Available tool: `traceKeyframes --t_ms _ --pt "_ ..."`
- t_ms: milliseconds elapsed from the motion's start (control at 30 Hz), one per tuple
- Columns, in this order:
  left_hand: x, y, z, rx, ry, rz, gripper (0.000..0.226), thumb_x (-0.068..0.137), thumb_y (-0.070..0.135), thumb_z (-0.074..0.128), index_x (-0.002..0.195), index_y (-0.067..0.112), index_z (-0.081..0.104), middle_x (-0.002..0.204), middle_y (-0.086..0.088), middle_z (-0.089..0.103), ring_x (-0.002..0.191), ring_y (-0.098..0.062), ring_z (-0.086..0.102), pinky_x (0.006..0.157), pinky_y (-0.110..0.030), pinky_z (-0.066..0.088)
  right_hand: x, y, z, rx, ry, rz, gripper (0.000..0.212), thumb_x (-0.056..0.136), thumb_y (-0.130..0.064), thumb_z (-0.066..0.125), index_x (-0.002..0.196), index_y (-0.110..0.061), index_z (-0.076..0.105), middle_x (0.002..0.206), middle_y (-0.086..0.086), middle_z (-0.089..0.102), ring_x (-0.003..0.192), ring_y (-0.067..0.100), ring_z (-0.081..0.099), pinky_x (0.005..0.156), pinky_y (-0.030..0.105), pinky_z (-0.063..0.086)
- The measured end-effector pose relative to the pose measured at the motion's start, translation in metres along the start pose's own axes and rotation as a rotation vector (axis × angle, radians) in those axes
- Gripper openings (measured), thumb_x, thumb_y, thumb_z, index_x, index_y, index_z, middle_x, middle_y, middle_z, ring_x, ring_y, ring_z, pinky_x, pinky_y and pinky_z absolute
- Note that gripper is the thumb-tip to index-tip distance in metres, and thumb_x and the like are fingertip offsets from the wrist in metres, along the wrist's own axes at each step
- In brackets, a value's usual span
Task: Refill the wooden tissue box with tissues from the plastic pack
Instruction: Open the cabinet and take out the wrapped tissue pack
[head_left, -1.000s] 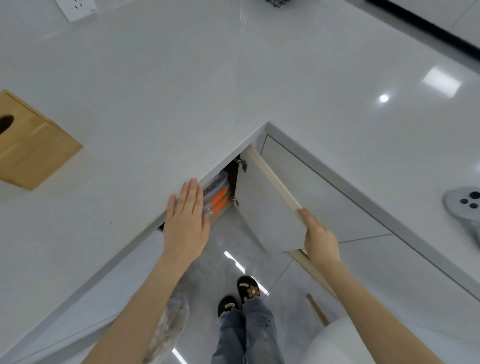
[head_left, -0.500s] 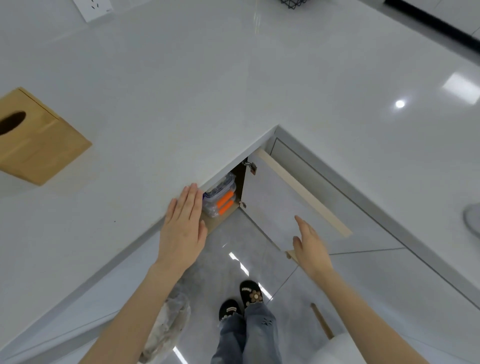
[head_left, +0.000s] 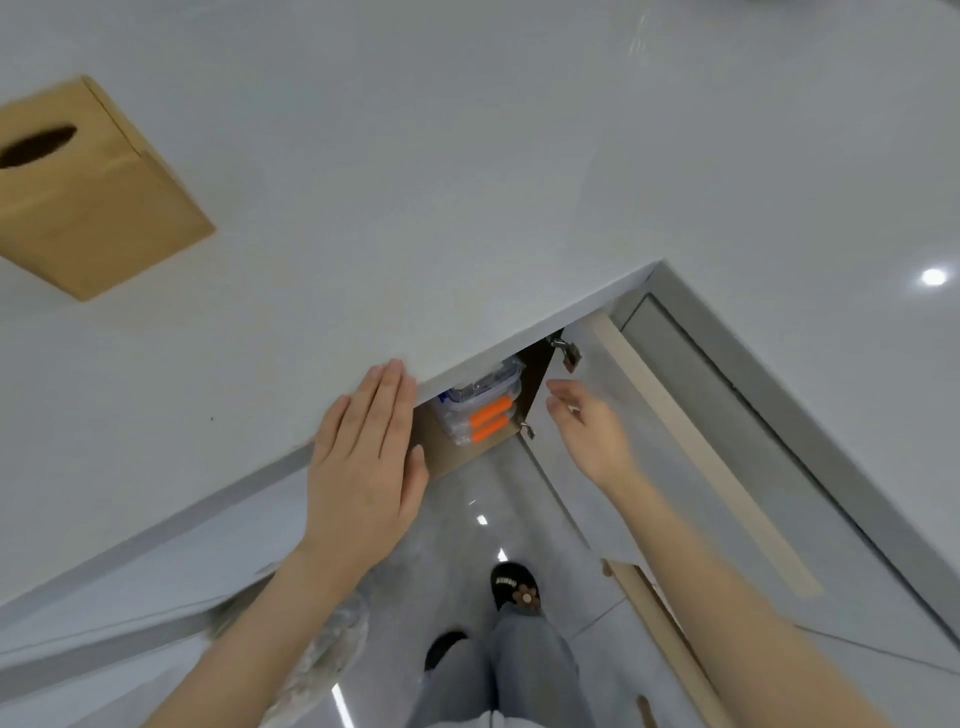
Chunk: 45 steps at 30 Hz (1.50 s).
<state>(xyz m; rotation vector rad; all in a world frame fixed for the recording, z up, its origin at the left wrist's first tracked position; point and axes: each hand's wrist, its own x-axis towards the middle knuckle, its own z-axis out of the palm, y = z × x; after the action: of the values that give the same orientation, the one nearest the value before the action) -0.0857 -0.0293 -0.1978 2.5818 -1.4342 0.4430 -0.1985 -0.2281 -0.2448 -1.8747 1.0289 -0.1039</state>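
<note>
Below, clear containers (head_left: 480, 402) behind open cabinet door (head_left: 613, 441).

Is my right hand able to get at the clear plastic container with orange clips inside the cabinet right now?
Probably yes: the white cabinet door is swung open, and the right hand hangs open beside the clear plastic container with orange clips, nothing between them.

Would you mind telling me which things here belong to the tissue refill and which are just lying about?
Belongs to the job:
wooden tissue box on the counter
open cabinet door
right hand reaching toward the cabinet
left hand flat on the counter edge

Just lying about:
clear containers with orange clips
</note>
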Motion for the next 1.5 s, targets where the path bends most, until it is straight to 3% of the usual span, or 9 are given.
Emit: traceKeyframes --t_ms 233,433,567,767,867,1033,1133,1433,1500 --pt "0.004 0.001 0.03 0.058 0.377 0.013 0.046 0.085 0.02 0.052 0.128 0.001 0.049 0.134 -0.012 0.048 0.126 -0.022 0.042 0.105 -0.034 0.03 0.087 0.045 0.051 -0.109 -0.045 -0.102 0.037 0.094 -0.016 0.047 0.131 -0.009 0.048 0.126 0.014 0.059 0.106 0.027 0.059 0.06 0.009 0.037" --pt "0.009 -0.003 0.05 0.178 0.563 0.045 0.053 0.083 0.034 0.062 0.124 0.002 0.051 0.13 -0.008 0.049 0.12 -0.024 0.048 0.1 -0.035 0.032 0.159 0.061 0.103 -0.255 -0.018 -0.146 0.051 0.094 -0.032 0.046 0.137 -0.006 0.038 0.14 0.018 0.045 0.129 0.033 0.041 0.104 0.037 0.036" --pt "0.014 -0.007 0.057 0.223 0.667 0.066 0.051 0.081 0.032 0.064 0.121 0.003 0.053 0.125 -0.006 0.052 0.116 -0.023 0.051 0.096 -0.034 0.033 0.186 0.067 0.121 -0.341 0.004 -0.103 0.059 0.094 -0.042 0.04 0.14 -0.006 0.031 0.142 0.019 0.041 0.129 0.037 0.037 0.104 0.045 0.036" --pt "0.016 -0.009 0.064 0.236 0.733 0.075 0.05 0.077 0.03 0.066 0.119 0.006 0.053 0.125 -0.002 0.056 0.117 -0.02 0.051 0.092 -0.036 0.035 0.189 0.073 0.134 -0.403 0.139 -0.111 0.054 0.089 -0.043 0.051 0.126 -0.004 0.045 0.123 0.02 0.058 0.115 0.037 0.052 0.087 0.041 0.045" --pt "0.017 -0.009 0.065 0.227 0.724 0.063 0.049 0.078 0.031 0.065 0.12 0.008 0.052 0.125 -0.002 0.054 0.119 -0.017 0.047 0.093 -0.036 0.035 0.187 0.068 0.132 -0.194 0.054 0.031 0.047 0.084 -0.034 0.064 0.116 0.0 0.054 0.111 0.019 0.064 0.103 0.035 0.061 0.07 0.03 0.045" --pt "0.015 -0.004 0.059 0.194 0.687 0.035 0.048 0.078 0.031 0.063 0.118 0.007 0.054 0.123 -0.003 0.056 0.114 -0.019 0.054 0.093 -0.033 0.034 0.174 0.06 0.118 0.018 -0.097 0.263 0.021 0.08 -0.017 0.067 0.093 -0.001 0.062 0.09 0.014 0.06 0.089 0.029 0.061 0.065 0.027 0.046" --pt "0.013 -0.001 0.051 0.164 0.596 0.007 0.05 0.077 0.03 0.064 0.12 0.007 0.052 0.124 -0.004 0.055 0.115 -0.019 0.053 0.095 -0.032 0.032 0.156 0.06 0.109 0.154 -0.125 0.312 0.028 0.082 -0.011 0.064 0.104 0.004 0.06 0.09 0.015 0.058 0.082 0.026 0.056 0.068 0.03 0.045" --pt "0.005 0.004 0.003 -0.058 0.124 -0.042 0.05 0.086 0.032 0.053 0.129 0.006 0.049 0.138 -0.005 0.044 0.128 -0.017 0.041 0.105 -0.032 0.031 0.053 0.018 0.024 0.187 -0.045 0.284 0.026 0.082 -0.012 0.066 0.105 -0.005 0.054 0.086 0.006 0.052 0.085 0.023 0.049 0.07 0.027 0.04" --pt "0.007 0.001 -0.013 -0.089 -0.054 -0.036 0.053 0.088 0.035 0.047 0.131 0.006 0.047 0.14 -0.006 0.045 0.128 -0.017 0.043 0.105 -0.031 0.03 0.027 0.003 -0.001 0.19 -0.071 0.302 0.015 0.078 -0.012 0.068 0.084 -0.01 0.054 0.075 0.003 0.047 0.077 0.022 0.048 0.064 0.029 0.039"
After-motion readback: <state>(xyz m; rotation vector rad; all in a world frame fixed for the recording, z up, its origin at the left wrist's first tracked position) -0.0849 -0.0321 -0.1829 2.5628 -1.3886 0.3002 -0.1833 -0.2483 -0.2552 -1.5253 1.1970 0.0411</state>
